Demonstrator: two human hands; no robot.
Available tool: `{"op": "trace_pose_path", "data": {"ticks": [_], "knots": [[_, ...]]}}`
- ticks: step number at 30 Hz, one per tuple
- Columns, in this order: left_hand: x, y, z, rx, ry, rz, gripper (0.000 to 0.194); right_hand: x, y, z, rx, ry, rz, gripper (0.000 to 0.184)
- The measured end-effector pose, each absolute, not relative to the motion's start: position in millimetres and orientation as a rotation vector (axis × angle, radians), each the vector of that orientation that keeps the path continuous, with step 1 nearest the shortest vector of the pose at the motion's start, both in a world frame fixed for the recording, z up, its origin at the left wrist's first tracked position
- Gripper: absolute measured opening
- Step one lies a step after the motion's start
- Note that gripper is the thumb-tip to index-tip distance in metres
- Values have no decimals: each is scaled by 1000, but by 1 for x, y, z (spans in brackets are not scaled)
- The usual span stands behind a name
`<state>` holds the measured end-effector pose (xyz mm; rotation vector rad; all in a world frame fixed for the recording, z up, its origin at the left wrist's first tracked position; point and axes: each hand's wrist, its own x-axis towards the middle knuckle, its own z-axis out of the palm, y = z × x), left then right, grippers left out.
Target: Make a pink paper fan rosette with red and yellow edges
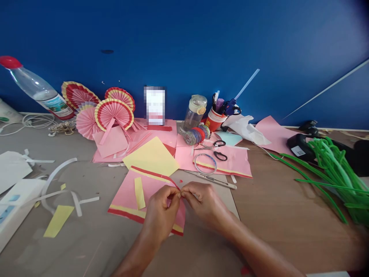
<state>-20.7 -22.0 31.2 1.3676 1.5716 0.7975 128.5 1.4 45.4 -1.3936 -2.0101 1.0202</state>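
Observation:
A pink paper sheet with yellow and red bands along its edge lies in front of me, and a loose yellow paper piece rests on it. Along its far edge runs a narrow red paper strip whose right end leads up to my fingertips. My left hand is closed in a pinch at that end, over the sheet's right side. Thumb and finger of my right hand pinch at the same spot, touching the left fingertips. The exact bit between the fingers is mostly hidden.
Behind are a yellow sheet, scissors, a tape roll, a utility knife, a paper cup of pens, and a phone. Folded paper fans and a bottle stand left; green pipe cleaners lie right.

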Motion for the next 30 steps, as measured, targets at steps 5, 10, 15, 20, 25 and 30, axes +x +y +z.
{"op": "trace_pose_path", "data": {"ticks": [5, 10, 15, 20, 25, 30], "knots": [[-20, -21, 31, 1417, 1616, 822, 15, 127, 2, 50, -1362, -2032, 1088, 23], [-22, -20, 34, 1279, 1521, 796, 19, 127, 2, 57, -1325, -2118, 1034, 26], [-21, -20, 37, 1252, 1549, 769, 18, 127, -1, 53, -1321, -2261, 866, 27], [-20, -19, 40, 1274, 1541, 775, 16, 125, -1, 51, -1373, -2220, 872, 25], [-21, -18, 39, 1282, 1530, 784, 16, 124, -1, 50, -1422, -2142, 879, 22], [-22, -18, 39, 1331, 1524, 785, 15, 122, -4, 45, -1417, -2157, 803, 20]]}}
